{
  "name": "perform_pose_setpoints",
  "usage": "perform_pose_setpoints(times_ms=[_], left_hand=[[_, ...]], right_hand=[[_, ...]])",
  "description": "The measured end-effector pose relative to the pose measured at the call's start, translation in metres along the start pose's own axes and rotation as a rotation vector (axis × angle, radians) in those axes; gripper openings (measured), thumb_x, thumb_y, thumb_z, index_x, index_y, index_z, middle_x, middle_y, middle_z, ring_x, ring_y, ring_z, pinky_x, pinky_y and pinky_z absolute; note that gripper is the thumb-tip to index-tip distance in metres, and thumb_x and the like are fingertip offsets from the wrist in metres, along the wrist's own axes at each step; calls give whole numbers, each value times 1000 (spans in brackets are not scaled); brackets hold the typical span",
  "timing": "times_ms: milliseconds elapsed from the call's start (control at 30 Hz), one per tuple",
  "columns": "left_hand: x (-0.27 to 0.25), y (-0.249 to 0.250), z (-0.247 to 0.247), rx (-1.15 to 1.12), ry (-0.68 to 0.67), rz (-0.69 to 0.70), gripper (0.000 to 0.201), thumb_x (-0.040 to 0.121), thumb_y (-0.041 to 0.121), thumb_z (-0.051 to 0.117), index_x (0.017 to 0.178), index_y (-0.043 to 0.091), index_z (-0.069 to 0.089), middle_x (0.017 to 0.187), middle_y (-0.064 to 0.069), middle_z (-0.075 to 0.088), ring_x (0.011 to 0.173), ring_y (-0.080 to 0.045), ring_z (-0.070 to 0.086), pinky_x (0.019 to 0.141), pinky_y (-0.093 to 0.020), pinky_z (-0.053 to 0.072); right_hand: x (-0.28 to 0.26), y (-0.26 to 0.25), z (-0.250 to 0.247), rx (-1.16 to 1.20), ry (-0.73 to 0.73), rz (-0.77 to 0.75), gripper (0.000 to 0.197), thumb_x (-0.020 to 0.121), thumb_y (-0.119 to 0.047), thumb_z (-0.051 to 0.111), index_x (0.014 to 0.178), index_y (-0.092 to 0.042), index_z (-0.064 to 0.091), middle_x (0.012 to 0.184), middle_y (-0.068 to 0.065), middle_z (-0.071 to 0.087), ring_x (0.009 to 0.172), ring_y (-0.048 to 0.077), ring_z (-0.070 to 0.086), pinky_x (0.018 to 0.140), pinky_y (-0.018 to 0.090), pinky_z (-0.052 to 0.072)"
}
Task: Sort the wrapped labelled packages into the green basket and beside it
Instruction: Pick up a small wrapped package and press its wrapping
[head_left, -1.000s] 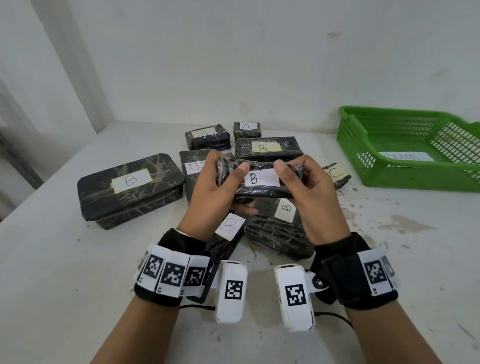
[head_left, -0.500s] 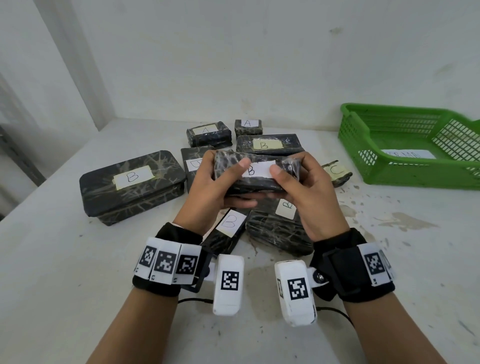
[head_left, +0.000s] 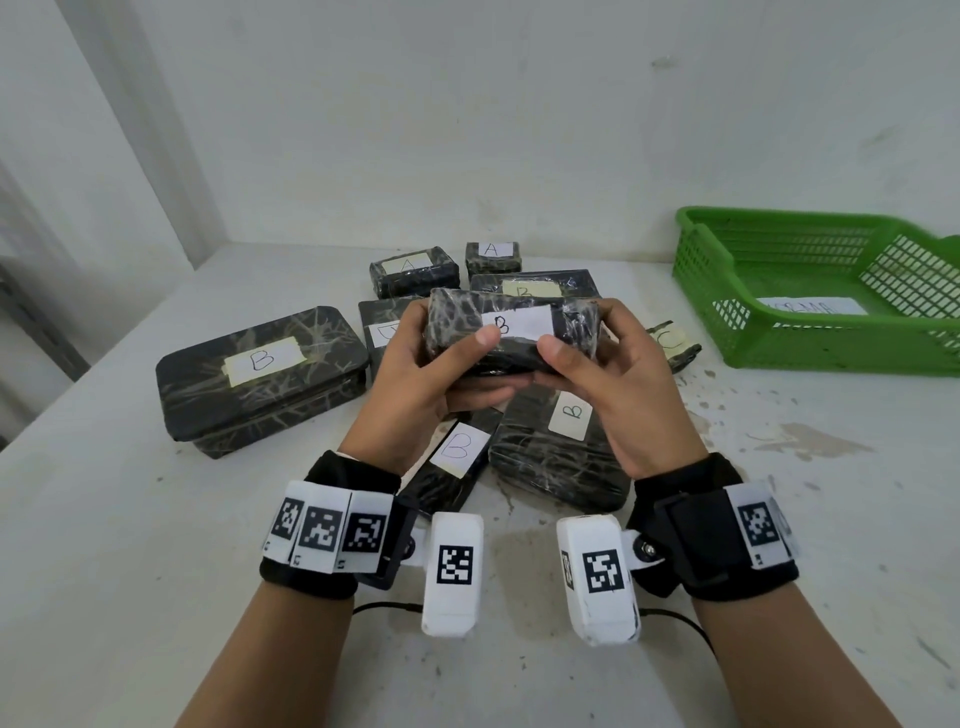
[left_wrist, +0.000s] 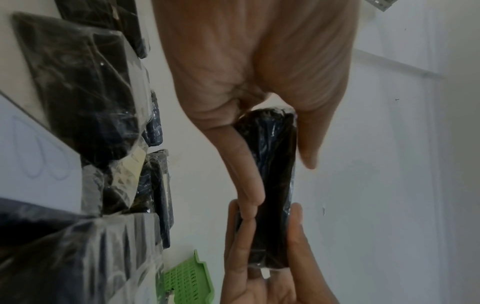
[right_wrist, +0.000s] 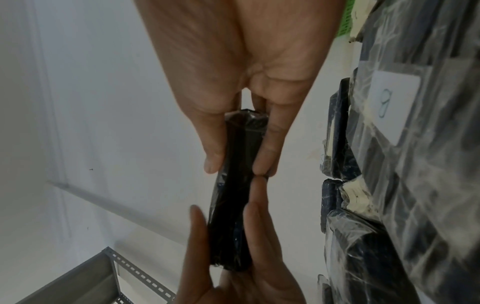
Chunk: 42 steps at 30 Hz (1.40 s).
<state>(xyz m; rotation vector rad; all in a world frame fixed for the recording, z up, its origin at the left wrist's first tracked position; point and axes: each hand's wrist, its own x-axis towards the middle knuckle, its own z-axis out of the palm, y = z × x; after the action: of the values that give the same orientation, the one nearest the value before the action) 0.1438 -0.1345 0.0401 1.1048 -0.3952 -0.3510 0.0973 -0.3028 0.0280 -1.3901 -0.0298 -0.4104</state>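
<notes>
Both hands up over the table (head_left: 130, 545), sharing one wrapped package (head_left: 514, 332) marked B. Left hand (head_left: 415, 395) grips its left end, thumb on the top face, fingers curled beneath. Right hand (head_left: 618, 395) grips the right end the same way, thumb near the white label. Wrist views confirm: package pinched between thumb and fingers of each hand, fingertips of the two hands nearly meeting underneath. Package held clear of the pile, label facing up.

Green basket (head_left: 727, 291) sits well off to the right of the right hand, against the far wall. Inside it, only a white paper sheet (head_left: 810, 305) on the floor; writing too faint to read. No packages seen in it.

Directly under the hands: two B packages, one flat and wide (head_left: 556, 457), one narrow (head_left: 452, 467). Left of the left hand, a large B box (head_left: 260, 379). Beyond the hands, two A packages (head_left: 413, 270) (head_left: 492, 257) and another with a yellowish label (head_left: 535, 285). Just right of the right hand, a small C package (head_left: 672, 343).
</notes>
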Motion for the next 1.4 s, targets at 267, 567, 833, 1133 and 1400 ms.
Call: perform_pose_setpoints(times_ms=[267, 567, 833, 1133, 1400], left_hand=[[0, -4, 0, 27, 25, 56, 49, 85, 22, 71, 123, 8, 43, 106, -17, 72, 81, -38, 74, 65, -28, 61], [-1, -4, 2, 45, -33, 79, 45, 82, 17, 61, 122, 10, 43, 104, -3, 75, 81, -34, 75, 69, -30, 62], [2, -9, 0, 51, -39, 46, 25, 99, 11, 52, 122, 11, 42, 111, -2, 72, 89, -39, 73, 71, -36, 62], [0, -7, 4, 75, -48, 19, 29, 97, 30, 57, 115, 14, 42, 115, -9, 69, 92, -41, 72, 71, -39, 62], [2, -11, 1, 161, -2, 57, 11, 104, 13, 41, 114, 16, 43, 115, -7, 66, 95, -35, 71, 65, -38, 62]], right_hand=[[-1, -2, 2, 7, -8, 27, 53, 77, -18, 71, 123, -2, 50, 115, 12, 70, 105, 25, 70, 80, 39, 60], [0, -1, 2, 79, 26, 36, 38, 84, -27, 67, 113, -9, 51, 114, 19, 65, 107, 37, 67, 79, 45, 60], [0, 0, 1, 2, 70, -41, 22, 90, -23, 66, 105, -9, 57, 114, 26, 65, 109, 42, 64, 91, 62, 52], [-3, -5, 5, -105, 104, -86, 23, 90, -49, 64, 82, -28, 57, 89, 26, 56, 87, 32, 57, 84, 71, 48], [-3, -1, 11, -140, 99, -58, 46, 78, -61, 71, 79, -19, 52, 88, 30, 49, 87, 44, 54, 89, 70, 45]])
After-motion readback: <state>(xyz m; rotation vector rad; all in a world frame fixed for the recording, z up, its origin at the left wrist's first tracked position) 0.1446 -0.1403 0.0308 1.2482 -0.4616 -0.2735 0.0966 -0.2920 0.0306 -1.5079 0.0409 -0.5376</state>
